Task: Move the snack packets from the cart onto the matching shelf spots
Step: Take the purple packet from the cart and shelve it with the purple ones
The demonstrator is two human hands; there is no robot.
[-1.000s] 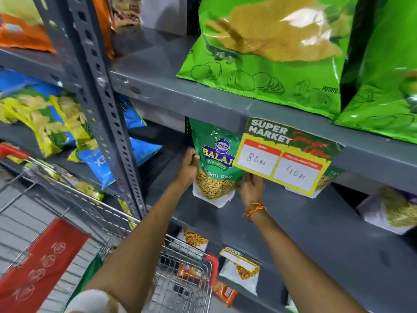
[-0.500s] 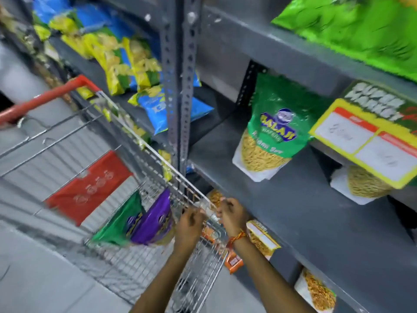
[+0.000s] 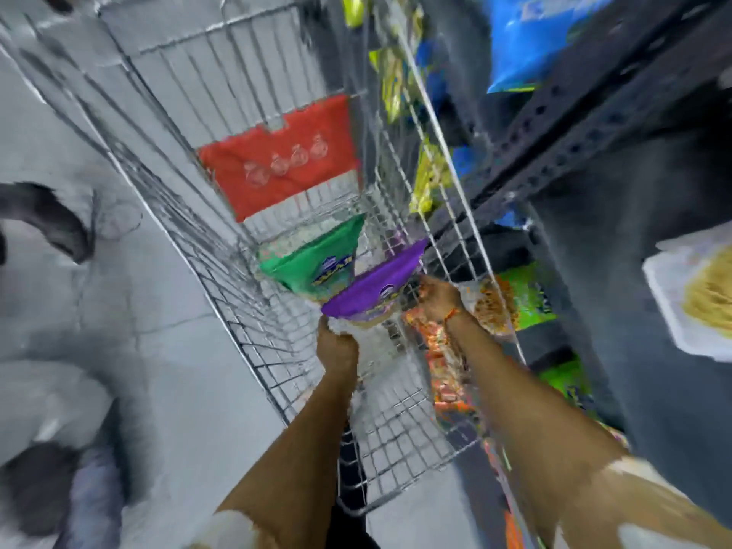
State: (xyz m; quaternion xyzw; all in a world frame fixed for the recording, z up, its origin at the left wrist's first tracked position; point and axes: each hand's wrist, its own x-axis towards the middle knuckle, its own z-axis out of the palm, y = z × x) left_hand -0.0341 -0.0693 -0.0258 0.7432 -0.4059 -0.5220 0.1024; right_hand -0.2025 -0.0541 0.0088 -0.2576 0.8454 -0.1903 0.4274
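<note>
The frame is blurred by head motion. Inside the wire cart lie a purple snack packet and, just beyond it, a green snack packet. My left hand grips the purple packet's near, pale lower end. At the packet's right edge my right hand is closed on it; an orange thread is tied round that wrist. Both arms reach down into the cart.
A red flap hangs at the cart's far end. Grey metal shelves with blue, yellow, green and orange packets run along the right. A white-and-yellow packet sits on the shelf at the right edge. Grey floor lies to the left.
My hands left the green packet standing on the shelf, dropped to the cart, and now hold the purple packet. My view swung down from the shelf into the cart.
</note>
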